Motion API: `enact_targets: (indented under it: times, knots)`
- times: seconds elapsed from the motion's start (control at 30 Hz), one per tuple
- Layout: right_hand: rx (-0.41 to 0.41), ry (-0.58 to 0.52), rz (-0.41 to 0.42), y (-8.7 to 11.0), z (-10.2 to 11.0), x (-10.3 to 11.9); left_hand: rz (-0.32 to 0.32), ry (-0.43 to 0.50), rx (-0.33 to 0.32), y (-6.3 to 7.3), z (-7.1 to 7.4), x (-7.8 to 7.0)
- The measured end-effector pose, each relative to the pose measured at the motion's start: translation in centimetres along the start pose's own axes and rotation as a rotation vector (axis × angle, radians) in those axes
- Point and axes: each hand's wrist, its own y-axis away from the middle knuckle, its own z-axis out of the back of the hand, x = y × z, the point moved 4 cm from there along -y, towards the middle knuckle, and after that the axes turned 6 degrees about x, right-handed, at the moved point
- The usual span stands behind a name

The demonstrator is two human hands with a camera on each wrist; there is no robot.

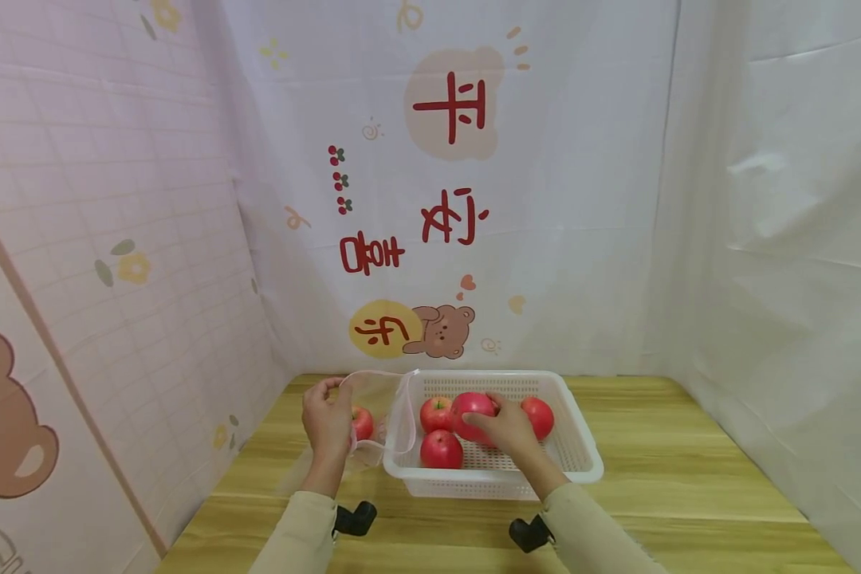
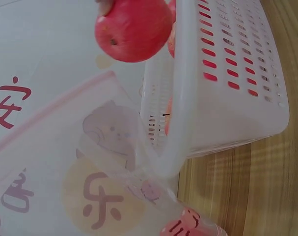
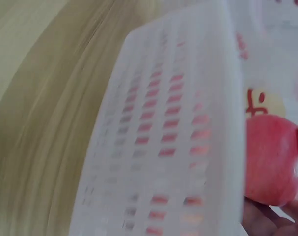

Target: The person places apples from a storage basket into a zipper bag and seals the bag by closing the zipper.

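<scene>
My left hand [image 1: 328, 418] pinches the rim of a clear plastic bag [image 1: 382, 387] with a pink edge, its mouth spread toward the basket. Low inside the bag lies one red apple [image 1: 362, 423], partly hidden by the hand; the bag's printed film covers it in the left wrist view. My right hand [image 1: 514, 430] grips another red apple [image 1: 469, 410], raised over the white slotted basket [image 1: 495, 473]. Down in the basket sit more apples: one red apple [image 1: 441, 450] near the front, one yellowish-red apple [image 1: 436, 414] behind it and one apple [image 1: 538, 418] to the right.
The basket stands on a wood-grain table [image 1: 660, 462]. A printed white cloth [image 1: 567, 239] hangs behind, and more cloth closes in both sides. Black wrist mounts [image 1: 356, 518] sit at both cuffs.
</scene>
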Motion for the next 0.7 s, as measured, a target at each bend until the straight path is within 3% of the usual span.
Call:
enact_targets:
  times: [0.2, 0.7]
  knots:
    - [-0.026, -0.142, -0.003, 0.6, -0.8, 1.4, -0.006, 0.005, -0.003, 0.0, 0.2, 0.2]
    - [-0.02, -0.306, 0.042, 2.1, -2.2, 4.5, -0.016, 0.006, 0.014, 0.1, 0.1, 0.1]
